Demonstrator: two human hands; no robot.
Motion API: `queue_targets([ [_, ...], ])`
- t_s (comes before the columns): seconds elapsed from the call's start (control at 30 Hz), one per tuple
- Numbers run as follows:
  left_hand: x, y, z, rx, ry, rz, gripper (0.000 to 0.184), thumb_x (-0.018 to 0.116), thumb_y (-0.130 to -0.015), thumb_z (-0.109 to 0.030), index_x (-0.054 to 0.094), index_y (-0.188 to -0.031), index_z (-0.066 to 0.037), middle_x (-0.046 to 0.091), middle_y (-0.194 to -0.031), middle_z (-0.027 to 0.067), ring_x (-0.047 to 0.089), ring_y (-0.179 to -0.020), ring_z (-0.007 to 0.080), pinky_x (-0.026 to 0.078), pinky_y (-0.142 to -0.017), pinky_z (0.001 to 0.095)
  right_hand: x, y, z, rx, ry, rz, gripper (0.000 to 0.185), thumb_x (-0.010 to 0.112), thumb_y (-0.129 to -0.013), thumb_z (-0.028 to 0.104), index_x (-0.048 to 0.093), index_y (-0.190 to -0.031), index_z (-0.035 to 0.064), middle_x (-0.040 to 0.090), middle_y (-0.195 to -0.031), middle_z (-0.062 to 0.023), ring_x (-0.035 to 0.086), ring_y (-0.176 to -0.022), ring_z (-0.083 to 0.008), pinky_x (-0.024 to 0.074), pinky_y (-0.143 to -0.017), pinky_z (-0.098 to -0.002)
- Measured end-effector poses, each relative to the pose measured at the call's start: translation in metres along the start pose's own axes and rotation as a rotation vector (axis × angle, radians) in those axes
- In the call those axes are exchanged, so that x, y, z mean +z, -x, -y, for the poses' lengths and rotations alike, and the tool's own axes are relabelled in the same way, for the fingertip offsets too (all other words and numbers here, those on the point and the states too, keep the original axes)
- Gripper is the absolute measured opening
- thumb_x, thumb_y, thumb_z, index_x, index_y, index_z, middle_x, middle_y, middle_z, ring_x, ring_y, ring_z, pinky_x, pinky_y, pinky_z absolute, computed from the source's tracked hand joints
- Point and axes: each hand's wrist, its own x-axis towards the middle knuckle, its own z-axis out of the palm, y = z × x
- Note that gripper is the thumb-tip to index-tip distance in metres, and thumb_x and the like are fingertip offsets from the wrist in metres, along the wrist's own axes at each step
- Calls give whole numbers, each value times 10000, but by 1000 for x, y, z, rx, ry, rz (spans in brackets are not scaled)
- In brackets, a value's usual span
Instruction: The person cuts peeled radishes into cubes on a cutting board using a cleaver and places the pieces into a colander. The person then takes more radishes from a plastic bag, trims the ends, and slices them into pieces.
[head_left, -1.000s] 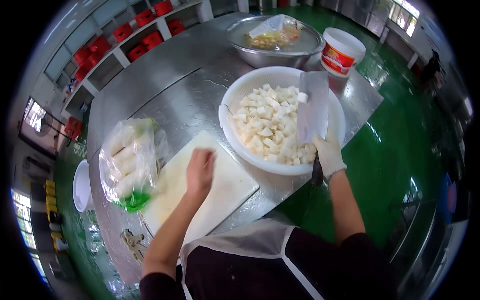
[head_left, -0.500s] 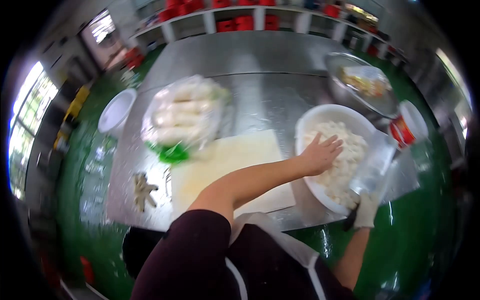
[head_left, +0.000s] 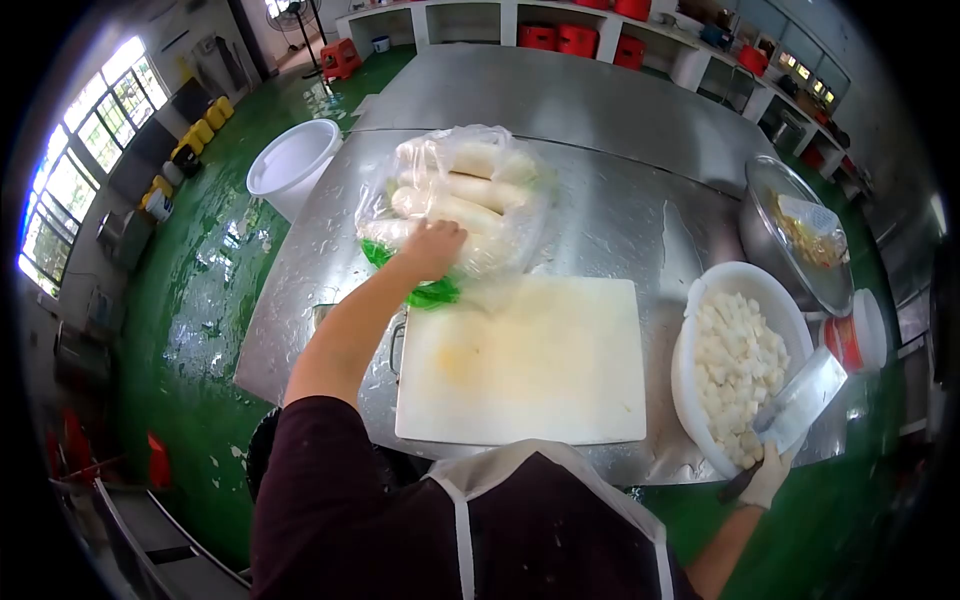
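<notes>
My bare left hand (head_left: 437, 250) is curled over the nearest white radish (head_left: 395, 232) in a clear plastic bag (head_left: 525, 225). Several whole radishes lie in this bag, and green plastic (head_left: 433, 293) shows at its near edge. My gloved right hand (head_left: 768, 475) holds a cleaver (head_left: 802, 398) by its dark handle, the broad blade slanting over the right rim of a white basin (head_left: 686, 395). White diced chunks (head_left: 738, 365) fill much of that basin. Between my hands lies a white cutting board (head_left: 540, 365), its surface stained yellowish.
A steel bowl (head_left: 757, 235) with a bag of food stands at the right edge of the metal table (head_left: 600, 200). Beside it is a red and white bucket (head_left: 858, 335). A white tub (head_left: 295, 160) stands off the table's left side, over wet green floor (head_left: 200, 370).
My left hand has left the chunks in the basin and moved left to the bagged radishes. My right hand keeps the cleaver at the basin. The head view has shifted.
</notes>
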Motion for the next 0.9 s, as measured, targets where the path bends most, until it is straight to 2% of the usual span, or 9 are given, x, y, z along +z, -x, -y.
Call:
queue_targets([
  [0.1, 2, -24, -29, 104, 0, 40, 485, 623, -771, -127, 538, -1249, -127, 558, -1226, 91, 524, -1169, 265, 436, -938, 452, 14, 6, 1, -75, 23, -15, 720, 502, -904, 15, 196, -1530, 196, 476, -823, -38, 429, -540, -108, 385, -445, -243],
  [0.3, 17, -77, -87, 365, -133, 247, 301, 590, -809, -175, 627, -1105, -144, 631, -1073, 54, 576, -1056, 242, 476, -815, 416, 11, -2, -16, -28, 65, -48, 721, 520, -887, 16, 210, -1523, 154, 488, -811, -39, 458, -552, -122, 375, -449, -251],
  [0.4, 26, -85, -89, 276, -118, 222, 252, 566, -827, -156, 639, -1069, -148, 623, -1078, 33, 591, -1036, 238, 475, -805, 416, 14, 3, -13, -43, 52, 8, 730, 518, -886, 15, 199, -1527, 157, 479, -779, -33, 464, -553, -124, 374, -447, -253],
  [0.5, 16, -74, -72, 149, 111, 108, 289, 626, -751, -146, 615, -1039, -119, 608, -1134, 67, 559, -1096, 245, 457, -835, 440, 33, 14, -7, -125, 22, -129, 705, 499, -901, 12, 204, -1519, 178, 460, -766, -21, 440, -547, -109, 370, -441, -251],
  [0.6, -8, -52, -70, 36, 30, 163, 358, 581, -832, -150, 574, -1188, -119, 544, -1216, 88, 538, -1141, 247, 427, -933, 463, 13, 2, -14, -42, 62, -19, 667, 497, -914, 16, 233, -1502, 187, 453, -784, -13, 426, -549, -96, 374, -437, -247],
  [0.67, -5, -35, -51, 32, 154, 126, 482, 654, -793, -180, 513, -1247, -101, 508, -1247, 123, 511, -1169, 269, 399, -982, 488, 8, -3, -18, -25, 34, -40, 656, 509, -915, 20, 245, -1494, 184, 453, -777, -10, 426, -551, -90, 375, -432, -243],
  [0.77, 19, -21, -25, 106, 191, -41, 558, 707, -739, -227, 490, -1233, -86, 538, -1188, 142, 502, -1182, 316, 406, -969, 453, 7, -7, -21, -53, 37, -40, 653, 521, -907, 14, 266, -1485, 182, 445, -768, -4, 420, -544, -85, 373, -429, -232],
  [0.83, 17, -10, 0, 34, 156, 14, 668, 788, -657, -250, 480, -1223, -71, 524, -1211, 125, 505, -1175, 304, 399, -982, 486, 15, -1, -16, -91, 21, -43, 650, 515, -905, 6, 271, -1483, 177, 443, -766, -2, 416, -541, -82, 371, -428, -230],
  [0.9, 10, -10, 2, -15, 83, 62, 727, 834, -606, -268, 477, -1206, -64, 524, -1203, 110, 509, -1163, 291, 403, -982, 484, 11, -1, -18, -102, 6, -29, 477, 517, -903, 13, 385, -1354, 97, 463, -767, 2, 426, -549, -87, 382, -436, -236],
])
